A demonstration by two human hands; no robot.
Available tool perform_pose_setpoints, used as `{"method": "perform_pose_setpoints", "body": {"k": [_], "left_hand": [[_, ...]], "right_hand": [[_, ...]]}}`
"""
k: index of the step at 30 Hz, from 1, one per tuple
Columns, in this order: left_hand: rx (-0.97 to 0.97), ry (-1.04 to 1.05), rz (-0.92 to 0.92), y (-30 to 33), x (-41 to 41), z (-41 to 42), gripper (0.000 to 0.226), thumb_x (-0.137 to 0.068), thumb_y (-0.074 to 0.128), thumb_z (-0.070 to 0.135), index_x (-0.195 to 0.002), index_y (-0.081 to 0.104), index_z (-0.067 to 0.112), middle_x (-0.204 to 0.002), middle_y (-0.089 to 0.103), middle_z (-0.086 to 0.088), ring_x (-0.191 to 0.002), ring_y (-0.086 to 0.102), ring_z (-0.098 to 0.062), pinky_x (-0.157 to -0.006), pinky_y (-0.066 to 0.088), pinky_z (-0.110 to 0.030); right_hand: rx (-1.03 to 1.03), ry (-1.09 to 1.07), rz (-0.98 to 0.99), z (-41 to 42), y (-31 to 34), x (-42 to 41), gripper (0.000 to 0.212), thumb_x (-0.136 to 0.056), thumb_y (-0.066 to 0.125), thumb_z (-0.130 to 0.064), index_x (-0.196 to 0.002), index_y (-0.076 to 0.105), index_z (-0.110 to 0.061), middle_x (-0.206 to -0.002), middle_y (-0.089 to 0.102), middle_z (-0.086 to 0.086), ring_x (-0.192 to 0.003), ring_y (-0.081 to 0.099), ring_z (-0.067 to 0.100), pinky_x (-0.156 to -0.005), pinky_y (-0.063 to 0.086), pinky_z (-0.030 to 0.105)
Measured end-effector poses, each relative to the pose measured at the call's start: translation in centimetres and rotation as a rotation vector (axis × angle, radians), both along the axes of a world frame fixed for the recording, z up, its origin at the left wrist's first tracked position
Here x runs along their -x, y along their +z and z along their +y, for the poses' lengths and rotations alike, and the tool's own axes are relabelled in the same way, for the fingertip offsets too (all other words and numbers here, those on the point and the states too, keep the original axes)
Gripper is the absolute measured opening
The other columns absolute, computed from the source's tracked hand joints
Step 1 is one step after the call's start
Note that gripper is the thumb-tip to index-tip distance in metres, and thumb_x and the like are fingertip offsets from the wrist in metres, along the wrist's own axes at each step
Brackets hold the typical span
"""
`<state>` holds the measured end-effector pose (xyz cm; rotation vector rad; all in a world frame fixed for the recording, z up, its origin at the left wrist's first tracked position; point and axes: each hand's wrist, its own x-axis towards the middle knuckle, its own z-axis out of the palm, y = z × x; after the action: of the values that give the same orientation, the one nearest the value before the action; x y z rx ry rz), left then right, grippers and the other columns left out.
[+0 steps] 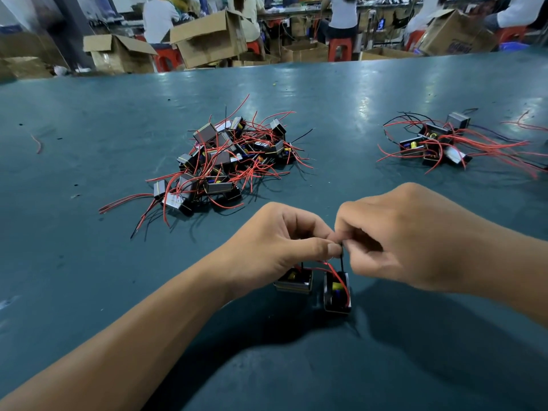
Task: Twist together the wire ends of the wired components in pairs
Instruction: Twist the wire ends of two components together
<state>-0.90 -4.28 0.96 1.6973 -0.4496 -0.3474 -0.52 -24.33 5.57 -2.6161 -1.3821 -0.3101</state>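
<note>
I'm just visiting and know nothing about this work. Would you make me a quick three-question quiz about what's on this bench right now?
1. True or false: both hands are pinching wire ends together above two small boxes.
2. Which heap of wired boxes is bigger: A) the middle one, B) the one at far right?
3. Fill in: most wires in the heaps are ____.

Key
1. True: the left hand and right hand meet at the black wires above two boxes.
2. A: the middle heap outnumbers the right heap.
3. Red.
</note>
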Motion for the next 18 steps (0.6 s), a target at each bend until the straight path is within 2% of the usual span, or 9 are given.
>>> {"method": "perform_pose_setpoints", "body": {"k": [2, 4, 6, 8, 10, 13, 16, 18], "left_hand": [[0.001, 0.016, -0.008, 0.0, 0.0, -0.1, 0.009, -0.078, 0.076, 0.021, -0.076, 0.074, 0.012, -0.075, 0.061, -0.010, -0.073, 0.045, -0.021, -0.065, 0.033, -0.036], [-0.006, 0.024, -0.031, 0.1, 0.1, -0.2, 0.011, -0.076, 0.077, 0.023, -0.075, 0.074, 0.013, -0.072, 0.059, -0.009, -0.069, 0.043, -0.020, -0.064, 0.033, -0.036], [-0.020, 0.033, -0.073, 0.3, 0.2, -0.3, 0.008, -0.077, 0.075, 0.023, -0.070, 0.073, 0.020, -0.064, 0.058, 0.001, -0.060, 0.044, -0.012, -0.057, 0.036, -0.024], [-0.051, 0.031, -0.123, 0.5, 0.3, -0.3, 0.009, -0.079, 0.073, 0.021, -0.071, 0.071, 0.023, -0.061, 0.058, 0.008, -0.056, 0.045, -0.005, -0.054, 0.037, -0.016], [-0.087, 0.013, -0.167, 0.5, 0.2, -0.3, 0.012, -0.082, 0.074, 0.018, -0.072, 0.070, 0.025, -0.062, 0.058, 0.010, -0.058, 0.047, -0.004, -0.057, 0.038, -0.016], [-0.125, -0.004, -0.208, 0.5, 0.3, -0.2, 0.025, -0.087, 0.076, 0.012, -0.070, 0.069, 0.030, -0.063, 0.057, 0.009, -0.061, 0.046, -0.007, -0.059, 0.040, -0.019], [-0.144, -0.017, -0.263, 0.6, 0.3, 0.0, 0.013, -0.087, 0.075, 0.014, -0.077, 0.072, 0.021, -0.063, 0.059, -0.001, -0.063, 0.047, -0.008, -0.061, 0.041, -0.021], [-0.140, -0.024, -0.257, 0.7, 0.3, 0.1, 0.009, -0.087, 0.075, 0.017, -0.079, 0.073, 0.019, -0.066, 0.061, -0.010, -0.064, 0.047, -0.009, -0.061, 0.041, -0.024]], "right_hand": [[0.015, -0.119, 0.168, 0.3, 0.5, -0.3, 0.013, -0.078, 0.048, -0.035, -0.071, 0.054, -0.027, -0.051, 0.048, -0.009, -0.048, 0.044, 0.014, -0.048, 0.036, 0.030], [0.018, -0.216, 0.335, 0.6, 1.2, -0.6, 0.016, -0.071, 0.048, -0.041, -0.068, 0.054, -0.027, -0.053, 0.057, -0.012, -0.050, 0.050, 0.010, -0.046, 0.037, 0.023], [0.048, -0.285, 0.497, 1.0, 2.2, -0.7, 0.024, -0.066, 0.048, -0.045, -0.068, 0.061, -0.025, -0.054, 0.063, -0.017, -0.047, 0.057, 0.005, -0.046, 0.046, 0.025], [0.094, -0.339, 0.631, 1.5, 2.9, -0.8, 0.031, -0.063, 0.049, -0.044, -0.068, 0.065, -0.018, -0.054, 0.067, -0.009, -0.047, 0.063, 0.009, -0.050, 0.052, 0.030], [0.050, -0.403, 0.780, 1.9, 3.0, -0.9, 0.026, -0.065, 0.054, -0.037, -0.063, 0.063, -0.012, -0.050, 0.066, -0.002, -0.042, 0.060, 0.012, -0.047, 0.048, 0.026], [-0.125, -0.465, 1.092, 2.1, 2.7, -1.3, 0.015, -0.071, 0.058, -0.016, -0.058, 0.056, -0.008, -0.047, 0.054, 0.000, -0.038, 0.050, 0.011, -0.041, 0.045, 0.021], [-0.270, -0.532, 1.402, 1.7, 2.2, -1.8, 0.022, -0.082, 0.055, -0.006, -0.060, 0.054, -0.010, -0.051, 0.048, 0.002, -0.039, 0.045, 0.011, -0.039, 0.044, 0.019], [-0.311, -0.513, 1.428, 1.3, 1.9, -1.6, 0.024, -0.084, 0.055, -0.006, -0.061, 0.055, -0.010, -0.053, 0.049, 0.002, -0.040, 0.047, 0.012, -0.041, 0.045, 0.021]]}}
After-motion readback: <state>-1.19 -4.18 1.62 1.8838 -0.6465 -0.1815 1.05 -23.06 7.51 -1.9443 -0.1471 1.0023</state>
